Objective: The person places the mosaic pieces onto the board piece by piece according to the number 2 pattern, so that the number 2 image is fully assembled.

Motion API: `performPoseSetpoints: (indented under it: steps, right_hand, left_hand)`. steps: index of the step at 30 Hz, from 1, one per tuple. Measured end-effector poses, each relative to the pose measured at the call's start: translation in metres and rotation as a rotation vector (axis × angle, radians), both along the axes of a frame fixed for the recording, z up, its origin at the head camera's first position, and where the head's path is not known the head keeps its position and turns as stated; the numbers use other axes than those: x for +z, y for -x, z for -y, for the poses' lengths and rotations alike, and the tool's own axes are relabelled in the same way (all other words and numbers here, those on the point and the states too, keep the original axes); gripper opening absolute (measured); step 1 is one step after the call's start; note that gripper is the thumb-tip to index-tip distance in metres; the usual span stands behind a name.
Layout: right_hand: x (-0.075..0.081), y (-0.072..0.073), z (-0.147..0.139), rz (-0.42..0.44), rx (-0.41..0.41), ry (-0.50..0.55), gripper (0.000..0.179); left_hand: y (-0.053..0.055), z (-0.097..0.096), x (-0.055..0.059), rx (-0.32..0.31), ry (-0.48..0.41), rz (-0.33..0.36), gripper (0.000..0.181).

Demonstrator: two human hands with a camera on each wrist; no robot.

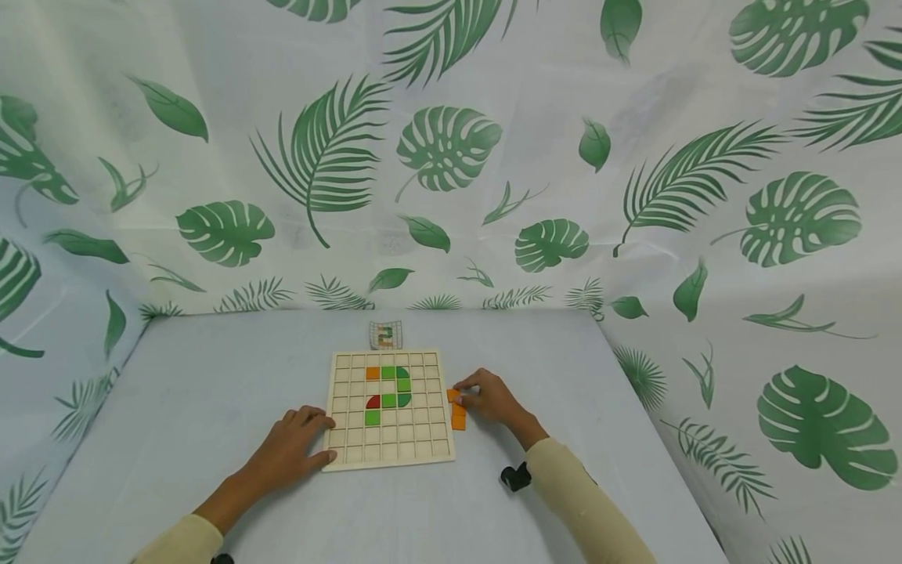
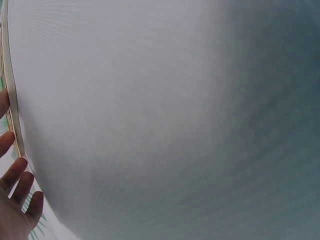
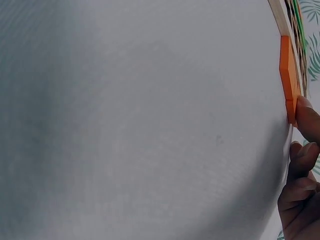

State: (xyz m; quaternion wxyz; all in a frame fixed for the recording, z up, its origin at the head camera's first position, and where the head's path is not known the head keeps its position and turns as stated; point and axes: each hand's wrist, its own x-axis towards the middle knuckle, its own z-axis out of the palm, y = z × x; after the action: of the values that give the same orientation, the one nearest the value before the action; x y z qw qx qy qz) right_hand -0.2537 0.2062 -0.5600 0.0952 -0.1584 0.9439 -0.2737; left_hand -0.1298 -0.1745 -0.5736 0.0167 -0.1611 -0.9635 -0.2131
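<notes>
A pale wooden grid board (image 1: 423,446) lies on the table. Set in its cells are an orange square (image 1: 373,374), several green pieces (image 1: 388,373) and a red rounded piece (image 1: 373,403). My left hand (image 1: 289,446) rests along the board's left edge, fingers spread and thumb at the lower corner; the left wrist view catches its fingertips (image 2: 22,182) by the rim. At the board's right side my right hand (image 1: 493,398) pinches an orange square tile (image 1: 452,395) between thumb and finger. More orange tiles (image 1: 459,421) lie just below it, beside the board's edge.
Behind the board lies a small pattern card (image 1: 385,335) with a coloured figure on a grid. A white cloth (image 1: 211,376) covers the table. Leaf-printed sheets (image 1: 451,235) hang at the back and sides. A black device (image 1: 517,477) sits at the right wrist.
</notes>
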Motion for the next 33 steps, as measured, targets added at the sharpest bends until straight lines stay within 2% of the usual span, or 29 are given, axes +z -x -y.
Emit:
performPoseSetpoints:
  steps: [10,20,23,29,33]
  right_hand:
    - [-0.0022,-0.0027,0.0021,0.004,-0.045,0.034,0.015]
    - [-0.0027,-0.0050,-0.0012,-0.012,0.039,0.084,0.007]
    - [-0.0020,-0.0054,-0.0023,-0.018,0.060,0.095,0.011]
    - [0.0015,-0.0061,-0.0027,-0.001,0.090,0.106,0.034]
    - [0.0012,-0.0055,-0.0012,-0.003,0.115,0.126,0.032]
  left_hand:
    - [-0.0002,-0.0010,0.0021,0.002,0.009,0.010,0.046]
    - [-0.0005,-0.0010,0.0005,-0.004,0.005,0.001,0.045]
    - [-0.0005,-0.0007,0.0007,-0.004,0.006,0.003,0.044]
    - [-0.0006,-0.0004,0.0015,-0.011,0.013,-0.009,0.044]
    - [-0.0005,-0.0004,0.0021,-0.015,0.016,-0.023,0.045]
